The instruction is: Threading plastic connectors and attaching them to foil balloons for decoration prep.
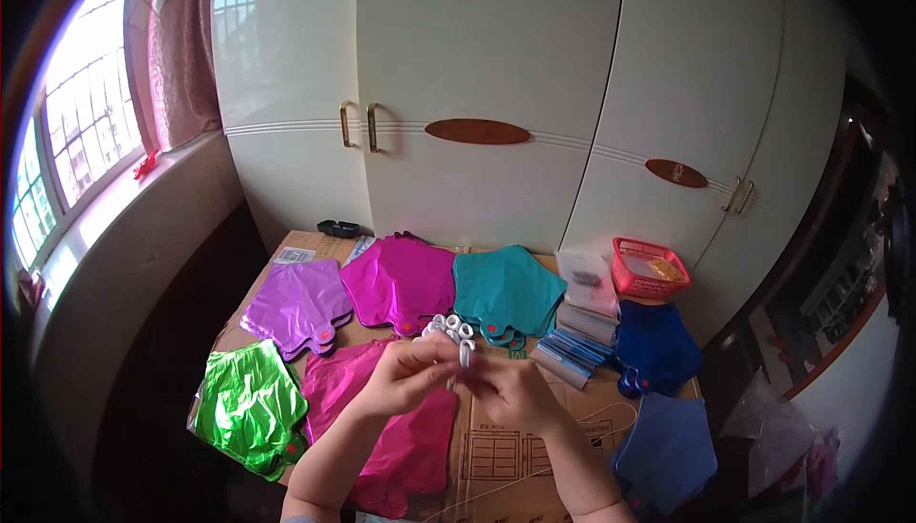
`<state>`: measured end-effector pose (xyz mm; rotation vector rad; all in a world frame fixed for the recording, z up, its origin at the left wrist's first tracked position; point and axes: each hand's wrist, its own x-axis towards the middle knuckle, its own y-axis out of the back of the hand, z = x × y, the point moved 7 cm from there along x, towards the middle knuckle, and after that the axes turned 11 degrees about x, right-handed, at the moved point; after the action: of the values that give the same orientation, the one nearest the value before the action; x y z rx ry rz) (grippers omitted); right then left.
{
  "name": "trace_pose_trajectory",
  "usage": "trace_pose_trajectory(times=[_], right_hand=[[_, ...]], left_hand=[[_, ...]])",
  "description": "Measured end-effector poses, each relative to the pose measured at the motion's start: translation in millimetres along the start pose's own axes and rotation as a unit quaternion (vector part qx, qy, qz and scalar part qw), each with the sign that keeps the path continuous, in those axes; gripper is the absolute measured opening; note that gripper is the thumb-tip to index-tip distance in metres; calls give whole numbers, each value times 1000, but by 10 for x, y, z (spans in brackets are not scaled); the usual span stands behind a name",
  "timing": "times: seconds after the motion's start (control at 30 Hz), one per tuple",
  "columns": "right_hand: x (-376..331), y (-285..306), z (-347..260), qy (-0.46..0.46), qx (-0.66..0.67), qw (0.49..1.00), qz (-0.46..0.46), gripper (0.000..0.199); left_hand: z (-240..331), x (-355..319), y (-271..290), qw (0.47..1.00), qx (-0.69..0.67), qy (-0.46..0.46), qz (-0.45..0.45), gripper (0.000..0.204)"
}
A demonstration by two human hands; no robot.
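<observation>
My left hand (pixel 408 372) is closed in a pinch over the middle of the cardboard, at a small white curled strip (pixel 466 354) that looks like a ribbon. Close on its right, my right hand (pixel 513 393) turns its fingertips toward the same strip; they are smeared by motion, so their grip is unclear. Just beyond the hands lies a cluster of small white rolls (pixel 451 324), partly hidden by them. Under my left forearm spreads a pink foil balloon (pixel 410 456), flat and uninflated. A thin pale string (pixel 515 481) runs across the cardboard near my right forearm.
Flat foil balloons in lilac (pixel 296 303), magenta (pixel 401 280), teal (pixel 506 286), green (pixel 246 404), dark blue (pixel 658 342) and light blue (pixel 668 451) surround the cardboard (pixel 491 447). At the right are blue-grey strips (pixel 572 356) and a red basket (pixel 649 280). White cabinets (pixel 477 36) stand behind.
</observation>
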<state>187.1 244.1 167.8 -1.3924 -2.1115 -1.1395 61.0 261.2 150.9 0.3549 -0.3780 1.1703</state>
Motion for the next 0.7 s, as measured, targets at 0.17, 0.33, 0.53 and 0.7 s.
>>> trace_pose_trajectory(times=[0.17, 0.33, 0.53, 0.7], right_hand=[[25, 250, 142, -90, 31, 992, 82, 6], [-1, 85, 48, -75, 92, 993, -14, 9], [-23, 26, 52, -30, 66, 997, -16, 11], [7, 238, 168, -139, 46, 989, 36, 11]], left_hand=[[192, 30, -104, 975, 168, -108, -101, 21], [180, 42, -24, 969, 238, -70, 4, 17], [-33, 13, -31, 1000, -10, 30, -1, 16], [203, 22, -138, 981, 131, -76, -120, 20]])
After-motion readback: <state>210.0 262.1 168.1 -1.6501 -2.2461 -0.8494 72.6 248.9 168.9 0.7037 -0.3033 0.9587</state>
